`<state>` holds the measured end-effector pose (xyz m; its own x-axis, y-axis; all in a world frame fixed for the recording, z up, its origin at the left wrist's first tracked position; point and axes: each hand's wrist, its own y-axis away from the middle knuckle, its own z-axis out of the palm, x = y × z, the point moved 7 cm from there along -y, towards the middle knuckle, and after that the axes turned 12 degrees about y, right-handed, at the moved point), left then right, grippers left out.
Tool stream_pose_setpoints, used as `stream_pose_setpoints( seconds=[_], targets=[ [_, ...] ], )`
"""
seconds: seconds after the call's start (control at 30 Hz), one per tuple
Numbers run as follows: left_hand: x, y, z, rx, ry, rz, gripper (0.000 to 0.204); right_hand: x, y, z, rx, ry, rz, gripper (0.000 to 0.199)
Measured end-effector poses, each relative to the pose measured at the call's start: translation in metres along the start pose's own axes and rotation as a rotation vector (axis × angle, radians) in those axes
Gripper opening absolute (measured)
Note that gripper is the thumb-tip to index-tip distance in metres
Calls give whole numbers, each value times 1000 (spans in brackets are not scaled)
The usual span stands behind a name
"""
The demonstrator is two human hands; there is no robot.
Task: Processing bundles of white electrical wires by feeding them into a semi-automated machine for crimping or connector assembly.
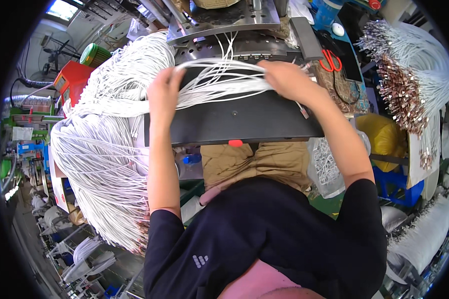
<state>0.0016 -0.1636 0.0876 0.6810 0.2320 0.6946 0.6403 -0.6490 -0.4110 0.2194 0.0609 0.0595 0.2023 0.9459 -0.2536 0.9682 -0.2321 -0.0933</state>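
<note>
A: Status on the wires?

B: Both hands are on one small bunch of thin white wires (219,79), stretched across the black tray (234,119) in front of the person. Left hand (163,92) is closed around the bunch at its left end; right hand (289,79) lies fingers-down over the right end, gripping or pinning it, can't tell which.

A: How far along?

B: My read: early to middle. A huge hank of white wires (105,149) hangs off the left of the left hand, apparently unprocessed. Well to the right of the right hand hangs another bundle with metal terminals on its ends (399,94), which looks finished. Only the one handful is on the tray.

A: Packages, labels?

B: A clear plastic bag of small white parts (329,164) sits below the right forearm, a yellow bag (384,134) just right of it. Red box (75,79) and a green round lid (95,55) sit up-left of the left hand. Red-handled scissors (330,61) lie just right of the right hand. A small red tab (235,143) is on the tray's near edge. No signs I can make out.
</note>
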Motion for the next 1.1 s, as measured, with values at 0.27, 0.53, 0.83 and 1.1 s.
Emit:
stream_pose_setpoints(
  seconds=[0.27, 0.53, 0.83, 1.1],
  targets=[
    [115, 31, 101, -727, 197, 197, 26, -44, 29, -65, 176, 126, -99, 45],
    [59, 9, 77, -475, 73, 27, 40, -17, 27, -44, 238, 137, 22, 25],
    [124, 63, 89, -957, 812, -875, 46, -31, 43, -42, 328, 298, -112, 20],
    [67, 105, 162, -842, 1032, -882, 28, 34, 26, -2, 349, -851, 458, 41]
  ],
)
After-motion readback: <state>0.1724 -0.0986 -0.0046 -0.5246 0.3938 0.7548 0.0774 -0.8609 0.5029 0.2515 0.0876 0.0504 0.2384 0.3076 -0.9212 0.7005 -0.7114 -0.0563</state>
